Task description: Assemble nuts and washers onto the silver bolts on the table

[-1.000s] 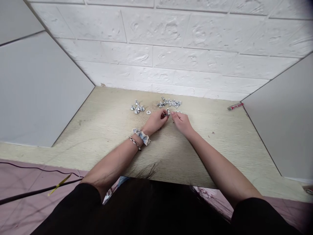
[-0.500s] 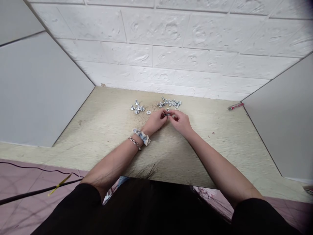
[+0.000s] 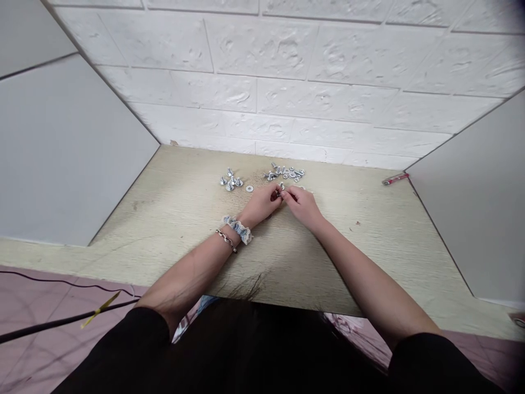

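My left hand (image 3: 262,202) is closed, thumb and fingers pinching a small metal bolt (image 3: 279,194) that is mostly hidden by the fingertips. Against it, my right hand (image 3: 301,205) has its thumb and forefinger pressed together at the other end of the bolt; whether a nut or washer is there too, I cannot tell. Just beyond the fingertips another bolt (image 3: 281,186) shows in part. To the left of my left hand lies a loose flat washer (image 3: 249,189). Part of a pale ring-like piece (image 3: 302,187) peeks out behind my right hand.
Several bolts with washers on them (image 3: 230,180) stand grouped at the left on the wooden table (image 3: 184,208). A pile of loose bolts, nuts and washers (image 3: 289,173) lies behind my hands. A red-handled tool (image 3: 395,179) rests by the right panel. A white brick wall (image 3: 287,98) closes the back.
My right fingers have closed further over the small bolt, so less of it shows. The right hand's fingers have curled in, uncovering a pale piece behind them. The left hand stays put.
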Demonstrator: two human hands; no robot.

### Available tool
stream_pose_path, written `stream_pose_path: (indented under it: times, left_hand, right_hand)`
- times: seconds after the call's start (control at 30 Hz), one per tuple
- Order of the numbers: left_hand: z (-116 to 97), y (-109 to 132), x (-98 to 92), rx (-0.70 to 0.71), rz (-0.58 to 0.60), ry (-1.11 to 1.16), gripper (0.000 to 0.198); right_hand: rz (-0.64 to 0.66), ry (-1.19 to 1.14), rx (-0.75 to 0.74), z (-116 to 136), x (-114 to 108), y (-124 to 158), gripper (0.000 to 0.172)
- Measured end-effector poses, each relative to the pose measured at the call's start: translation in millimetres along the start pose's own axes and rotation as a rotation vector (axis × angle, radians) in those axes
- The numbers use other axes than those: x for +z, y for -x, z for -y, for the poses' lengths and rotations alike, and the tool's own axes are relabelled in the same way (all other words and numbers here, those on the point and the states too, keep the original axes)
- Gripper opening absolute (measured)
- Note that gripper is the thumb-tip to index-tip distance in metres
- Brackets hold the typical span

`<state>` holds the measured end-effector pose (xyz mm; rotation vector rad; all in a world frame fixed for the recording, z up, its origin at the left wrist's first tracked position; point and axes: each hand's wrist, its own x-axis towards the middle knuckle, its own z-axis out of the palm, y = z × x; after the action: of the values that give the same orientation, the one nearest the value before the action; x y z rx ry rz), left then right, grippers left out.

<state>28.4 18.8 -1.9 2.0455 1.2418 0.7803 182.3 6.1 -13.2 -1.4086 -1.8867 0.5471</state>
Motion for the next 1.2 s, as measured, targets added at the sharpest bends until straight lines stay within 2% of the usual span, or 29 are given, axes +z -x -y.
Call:
stream_pose_path:
  times: [0.13,0.23,0.33,0.47,0.5,0.6,0.8,0.93,1.07,1.2]
  left_hand:
    - [-0.6,0.3,-0.4,-0.003,-0.006,0.009,0.012]
    - [-0.8,0.4,-0.7,-0.005,-0.002,0.006,0.012]
    - [-0.2,0.0,-0.3,-0.011,-0.005,0.008,0.012]
    - [-0.2,-0.1,0.0,-0.013,-0.017,0.008,0.012]
    - [-0.5,0.1,0.0,-0.014,-0.018,0.008,0.013]
    - [-1.4,0.7,-0.3,-0.022,-0.024,0.018,0.015]
    - [-1.6,0.7,-0.4,-0.021,-0.037,0.051,0.016]
    - [-4.1,1.6,-2.3,-0.001,-0.001,0.058,0.017]
    - [-7.9,3.6,-5.5,0.018,0.057,0.109,0.02]
    - [-9.4,4.3,-7.0,0.024,0.097,0.194,0.019]
  right_hand:
    - [0.045,0.019,-0.064,-0.9,0.8,-0.6,0.048]
    - [0.051,0.041,-0.064,0.5,1.1,0.5,0.05]
    - [-0.007,0.029,-0.033,2.1,0.5,2.5,0.042]
    - [-0.089,-0.058,0.036,2.0,0.2,4.2,0.014]
    - [-0.086,-0.085,0.034,1.6,0.4,4.2,0.012]
    - [-0.072,-0.119,-0.004,0.2,1.9,3.5,0.024]
    - [-0.105,-0.117,-0.003,-2.3,3.6,2.5,0.023]
    - [-0.127,-0.103,0.014,-1.1,2.6,3.1,0.019]
    - [-0.14,-0.043,-0.026,0.2,1.6,2.7,0.034]
    - [-0.106,-0.068,-0.065,-0.5,1.2,2.4,0.037]
